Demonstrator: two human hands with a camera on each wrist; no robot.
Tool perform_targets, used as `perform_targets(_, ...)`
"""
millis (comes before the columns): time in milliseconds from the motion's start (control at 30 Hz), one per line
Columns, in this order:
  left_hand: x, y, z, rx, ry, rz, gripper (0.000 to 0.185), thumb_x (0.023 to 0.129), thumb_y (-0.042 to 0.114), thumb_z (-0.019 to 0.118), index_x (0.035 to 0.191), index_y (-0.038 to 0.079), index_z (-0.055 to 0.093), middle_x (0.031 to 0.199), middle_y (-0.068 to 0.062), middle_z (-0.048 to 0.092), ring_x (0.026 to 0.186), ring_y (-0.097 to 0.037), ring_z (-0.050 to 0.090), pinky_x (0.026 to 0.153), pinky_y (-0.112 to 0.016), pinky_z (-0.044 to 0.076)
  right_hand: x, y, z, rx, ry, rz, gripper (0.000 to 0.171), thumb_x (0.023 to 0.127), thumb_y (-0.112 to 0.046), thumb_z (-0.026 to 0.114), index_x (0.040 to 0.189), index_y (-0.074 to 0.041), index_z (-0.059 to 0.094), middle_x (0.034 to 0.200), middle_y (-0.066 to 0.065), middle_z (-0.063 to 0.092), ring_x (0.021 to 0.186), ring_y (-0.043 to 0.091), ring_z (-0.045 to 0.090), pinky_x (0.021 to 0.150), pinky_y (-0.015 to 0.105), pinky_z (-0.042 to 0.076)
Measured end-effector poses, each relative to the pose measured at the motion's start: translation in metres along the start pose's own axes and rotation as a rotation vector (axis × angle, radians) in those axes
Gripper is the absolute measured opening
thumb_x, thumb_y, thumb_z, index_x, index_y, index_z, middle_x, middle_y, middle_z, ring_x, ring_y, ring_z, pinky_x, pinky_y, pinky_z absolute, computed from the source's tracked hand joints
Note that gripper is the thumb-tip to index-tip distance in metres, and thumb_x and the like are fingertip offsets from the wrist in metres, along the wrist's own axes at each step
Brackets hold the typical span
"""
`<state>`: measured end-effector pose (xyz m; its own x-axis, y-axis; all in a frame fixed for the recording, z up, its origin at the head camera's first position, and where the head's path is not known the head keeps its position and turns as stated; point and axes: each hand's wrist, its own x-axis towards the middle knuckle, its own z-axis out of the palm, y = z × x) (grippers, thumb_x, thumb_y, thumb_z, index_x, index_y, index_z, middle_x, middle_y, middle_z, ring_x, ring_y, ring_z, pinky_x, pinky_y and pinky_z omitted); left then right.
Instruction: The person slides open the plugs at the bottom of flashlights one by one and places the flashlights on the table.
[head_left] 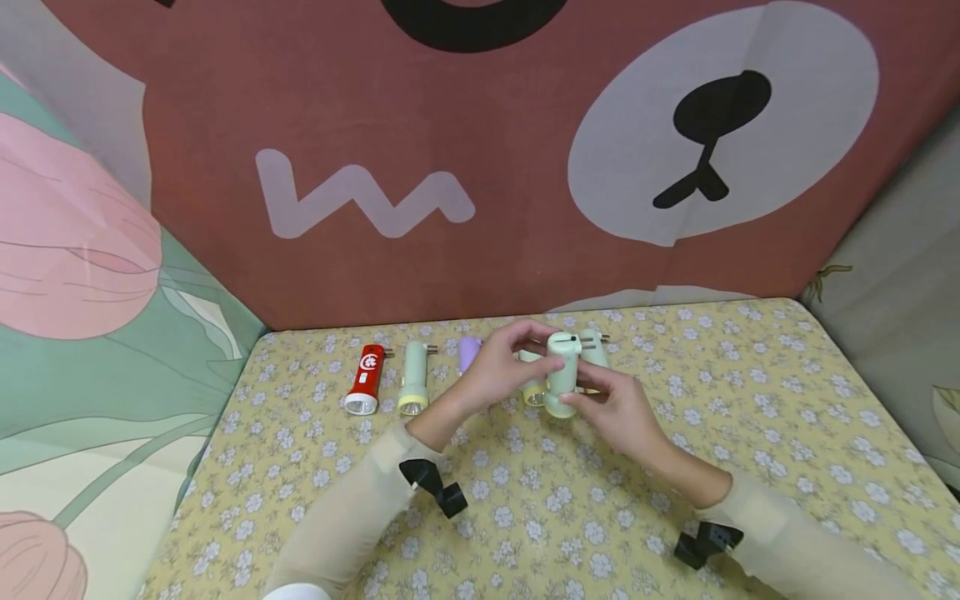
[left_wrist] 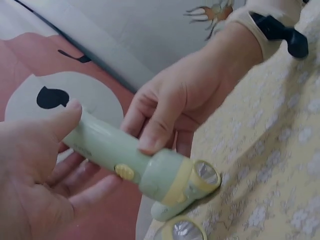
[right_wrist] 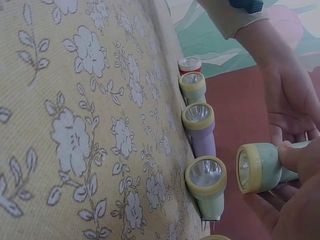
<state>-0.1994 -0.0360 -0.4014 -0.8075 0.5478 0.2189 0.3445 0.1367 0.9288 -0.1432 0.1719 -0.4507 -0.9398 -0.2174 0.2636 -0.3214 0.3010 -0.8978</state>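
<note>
Both hands hold a pale green flashlight (head_left: pixel 562 379) above the table. Its plug prongs point right at the upper end in the head view. My left hand (head_left: pixel 495 367) grips the plug end, the thumb on the body. With thumb and fingers, my right hand (head_left: pixel 622 410) pinches it close to the head. In the left wrist view the flashlight (left_wrist: pixel 112 145) shows a yellow switch and a yellow rim. The right wrist view shows the lens of the flashlight (right_wrist: pixel 252 167). Just behind it, partly covered, lies another green flashlight (head_left: pixel 534 390).
On the flowered tablecloth (head_left: pixel 525 517) more flashlights lie in a row: a red one (head_left: pixel 367 371), a green one (head_left: pixel 415 375), a purple one (head_left: pixel 468 352) partly hidden by the left hand, and a green one (head_left: pixel 595 350) at the right. A printed cloth (head_left: pixel 375 275) hangs behind.
</note>
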Motion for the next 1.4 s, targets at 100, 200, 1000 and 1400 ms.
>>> perform_targets(100,0.001,-0.004,-0.002,0.05,-0.013,0.063,0.035,0.094,0.008,0.075,0.127,0.005,0.065,0.119,-0.007,0.068,0.105,-0.014,0.065,0.088,-0.03,0.056,0.0,-0.001,0.0,-0.004,0.0,0.005,0.05,0.093,-0.008,0.075,0.14,-0.005,0.061,0.123,0.014,0.07,0.109,0.028,0.069,0.083,0.026,0.06)
perform_targets(200,0.001,-0.006,-0.002,0.059,-0.021,0.099,0.037,0.093,0.006,0.075,0.128,0.003,0.064,0.12,-0.009,0.068,0.106,-0.014,0.065,0.09,-0.031,0.056,0.0,-0.002,-0.001,-0.004,0.001,0.011,0.05,0.093,-0.007,0.075,0.14,-0.005,0.06,0.123,0.013,0.071,0.109,0.027,0.069,0.083,0.026,0.06)
perform_targets(1000,0.002,-0.005,0.002,0.011,0.128,0.022,0.041,0.097,0.007,0.07,0.135,-0.001,0.061,0.116,-0.017,0.069,0.103,-0.029,0.068,0.079,-0.03,0.061,0.001,-0.002,-0.003,-0.002,-0.012,-0.016,0.055,0.094,-0.012,0.075,0.144,-0.004,0.055,0.122,0.011,0.071,0.108,0.02,0.068,0.083,0.031,0.06)
perform_targets(1400,0.006,0.003,-0.007,-0.195,0.196,-0.076,0.039,0.102,0.009,0.064,0.139,0.0,0.057,0.122,-0.021,0.064,0.104,-0.029,0.069,0.074,-0.039,0.063,-0.002,-0.001,-0.006,0.007,-0.013,-0.244,0.076,0.08,0.008,0.082,0.148,0.0,0.049,0.14,0.019,0.06,0.116,0.009,0.063,0.091,0.028,0.058)
